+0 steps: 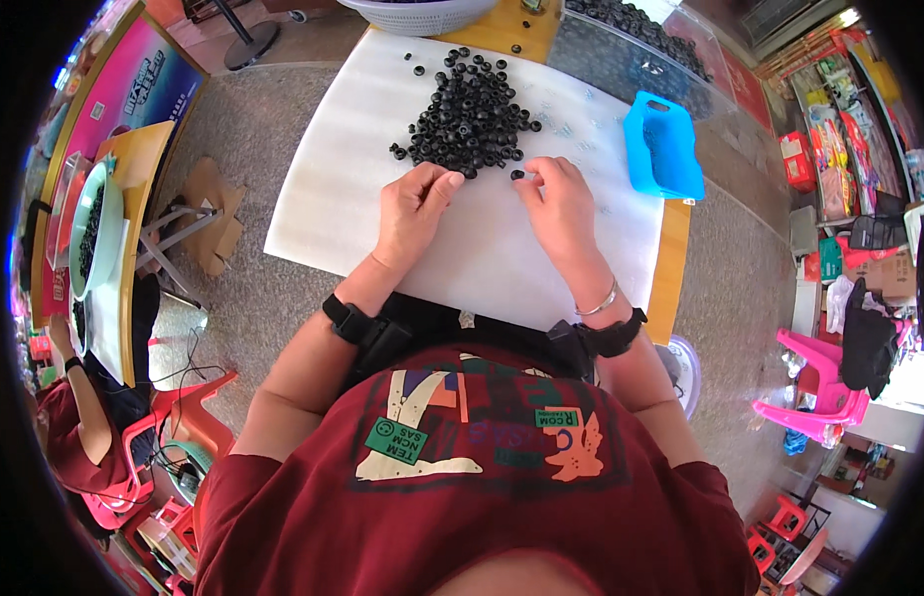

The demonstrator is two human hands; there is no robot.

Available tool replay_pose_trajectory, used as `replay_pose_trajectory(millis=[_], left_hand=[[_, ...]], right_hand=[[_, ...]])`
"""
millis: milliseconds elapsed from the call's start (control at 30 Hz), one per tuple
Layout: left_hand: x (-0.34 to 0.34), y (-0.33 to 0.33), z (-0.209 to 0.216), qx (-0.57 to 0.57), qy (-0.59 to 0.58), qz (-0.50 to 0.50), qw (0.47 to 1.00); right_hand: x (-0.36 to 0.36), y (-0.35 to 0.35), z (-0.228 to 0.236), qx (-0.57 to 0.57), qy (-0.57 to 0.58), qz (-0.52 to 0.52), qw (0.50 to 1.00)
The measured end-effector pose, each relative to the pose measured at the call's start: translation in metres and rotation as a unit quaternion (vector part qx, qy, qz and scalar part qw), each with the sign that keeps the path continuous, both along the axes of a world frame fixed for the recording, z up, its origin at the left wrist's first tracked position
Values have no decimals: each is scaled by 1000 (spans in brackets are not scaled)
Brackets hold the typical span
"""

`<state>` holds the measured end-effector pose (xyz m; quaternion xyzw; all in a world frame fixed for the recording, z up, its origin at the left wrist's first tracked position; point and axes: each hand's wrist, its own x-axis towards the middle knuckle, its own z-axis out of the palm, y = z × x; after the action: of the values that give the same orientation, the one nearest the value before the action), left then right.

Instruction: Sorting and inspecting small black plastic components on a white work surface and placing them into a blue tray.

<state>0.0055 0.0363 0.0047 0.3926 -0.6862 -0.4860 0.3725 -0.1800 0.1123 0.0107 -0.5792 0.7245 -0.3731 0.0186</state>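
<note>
A heap of small black ring-like parts (472,114) lies on the white sheet (328,189) in front of me. My left hand (414,211) is closed at the heap's near edge, thumb against the fingers. One black part touches or sits just beside its thumb tip; whether the fingers grip anything is hidden. To the right, my right hand (563,209) pinches a single small black ring-like part (517,175) between thumb and forefinger, a little apart from the heap. Small clear or shiny bits (581,145) are scattered on the sheet beyond this hand.
A blue plastic basket (670,164) stands at the table's right edge. Farther back are a clear bin (631,50) of black parts and a pale basket (422,14). On the left, another person (79,427) sits by a table with a green bowl (102,233). A pink chair (819,382) stands right.
</note>
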Motion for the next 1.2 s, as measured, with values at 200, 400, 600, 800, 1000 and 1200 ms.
replay_pose_trajectory(millis=[200, 400, 600, 800, 1000, 1200], left_hand=[[-1, 1, -1, -23, 3, -4, 1000], [-2, 6, 18, 92, 49, -70, 992], [-7, -1, 15, 251, 145, -161, 943], [-5, 0, 6, 260, 153, -169, 938], [-4, -2, 0, 277, 156, -160, 934], [-7, -1, 7, 266, 112, -175, 941]], right_hand=[[5, -12, -10, 26, 0, -6, 1000], [27, 2, 29, -4, -114, 32, 993], [38, 4, 26, -60, -60, 94, 992], [43, 9, 19, -38, -63, 109, 991], [46, 13, 28, 5, -195, 105, 975], [36, 13, 13, 20, -344, 61, 937]])
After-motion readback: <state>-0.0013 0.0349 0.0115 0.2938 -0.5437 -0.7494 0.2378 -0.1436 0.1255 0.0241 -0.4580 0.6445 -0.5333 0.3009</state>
